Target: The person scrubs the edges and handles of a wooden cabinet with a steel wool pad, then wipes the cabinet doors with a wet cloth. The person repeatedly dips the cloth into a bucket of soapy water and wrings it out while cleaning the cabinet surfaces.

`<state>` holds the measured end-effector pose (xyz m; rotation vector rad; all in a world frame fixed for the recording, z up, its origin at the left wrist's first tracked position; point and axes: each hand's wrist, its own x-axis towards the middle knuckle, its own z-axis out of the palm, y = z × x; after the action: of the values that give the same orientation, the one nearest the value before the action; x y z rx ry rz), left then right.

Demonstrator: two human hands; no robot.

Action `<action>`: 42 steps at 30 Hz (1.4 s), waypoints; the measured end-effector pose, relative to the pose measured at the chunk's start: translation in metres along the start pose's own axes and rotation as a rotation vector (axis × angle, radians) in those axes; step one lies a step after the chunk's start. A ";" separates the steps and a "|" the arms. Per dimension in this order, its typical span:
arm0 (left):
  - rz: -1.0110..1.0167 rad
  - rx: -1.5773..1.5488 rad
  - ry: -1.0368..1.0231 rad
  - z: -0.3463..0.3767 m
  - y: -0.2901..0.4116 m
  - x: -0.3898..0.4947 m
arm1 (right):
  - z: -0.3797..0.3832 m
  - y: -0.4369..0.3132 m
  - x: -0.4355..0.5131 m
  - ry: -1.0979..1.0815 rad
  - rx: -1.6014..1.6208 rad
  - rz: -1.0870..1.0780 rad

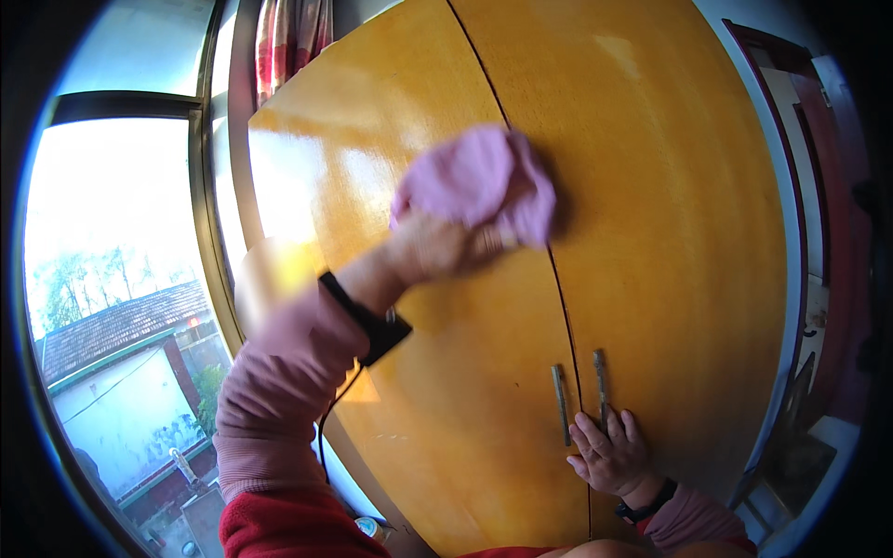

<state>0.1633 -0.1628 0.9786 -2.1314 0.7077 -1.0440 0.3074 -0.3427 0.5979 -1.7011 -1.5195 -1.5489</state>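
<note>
A crumpled pink cloth (474, 181) is held in my left hand (436, 247) against the glossy wooden door of a cabinet (453, 390). The cloth lies over the dark seam between the two doors, and both it and the hand are blurred. Lower right, my right hand (614, 453) rests on the cabinet front with its fingers spread. Its fingertips overlap the lower end of the right metal handle (600, 383); whether they press on the handle is hard to tell. Just left of that hand is the left metal handle (560, 404).
A large window (111, 209) stands to the left, with a tiled-roof building outside. A red patterned curtain (286, 49) hangs behind the cabinet. Near my left sleeve's lower end sits a small round container (368, 526). A thin black cable (322, 432) runs from my left wrist strap. A doorway (802, 174) is at right.
</note>
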 end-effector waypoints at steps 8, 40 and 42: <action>-0.218 -0.047 -0.665 0.049 0.088 -0.125 | -0.002 -0.001 0.001 0.024 -0.035 0.003; -0.575 -0.278 0.001 0.066 0.104 -0.063 | 0.013 0.004 -0.003 0.020 0.042 -0.009; -0.505 -0.419 -0.157 0.064 0.097 -0.045 | 0.013 0.003 -0.003 -0.019 0.002 0.034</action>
<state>0.1746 -0.1734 0.8545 -2.8177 0.3328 -1.0237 0.3166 -0.3347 0.5921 -1.7369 -1.4931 -1.5173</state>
